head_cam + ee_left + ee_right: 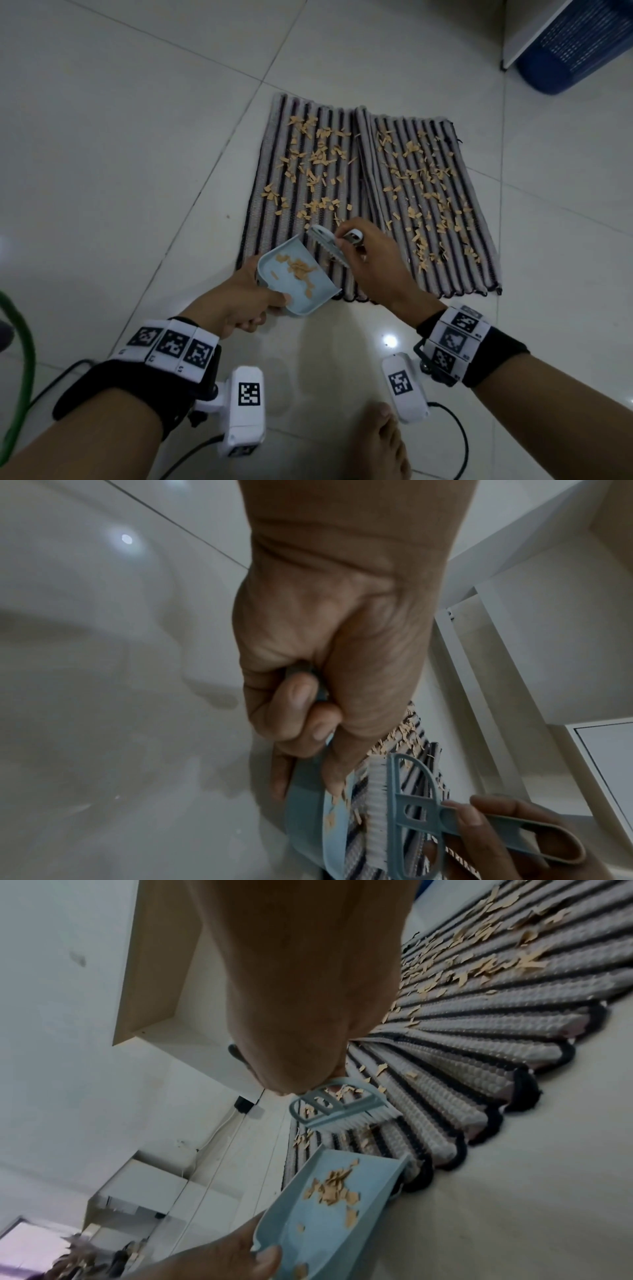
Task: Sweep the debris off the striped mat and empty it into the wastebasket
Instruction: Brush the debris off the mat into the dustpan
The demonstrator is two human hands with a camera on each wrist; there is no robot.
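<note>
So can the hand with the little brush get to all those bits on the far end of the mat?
Probably yes. The right hand holds the brush over the near end of the striped mat. Nothing stands between it and the far debris, though it may need a stretch forward.

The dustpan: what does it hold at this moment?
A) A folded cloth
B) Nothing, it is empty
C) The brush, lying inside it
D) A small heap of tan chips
D: the light blue dustpan gripped by the left hand has a small heap of tan chips inside, while the brush is held apart by the right hand over the striped mat.
</note>
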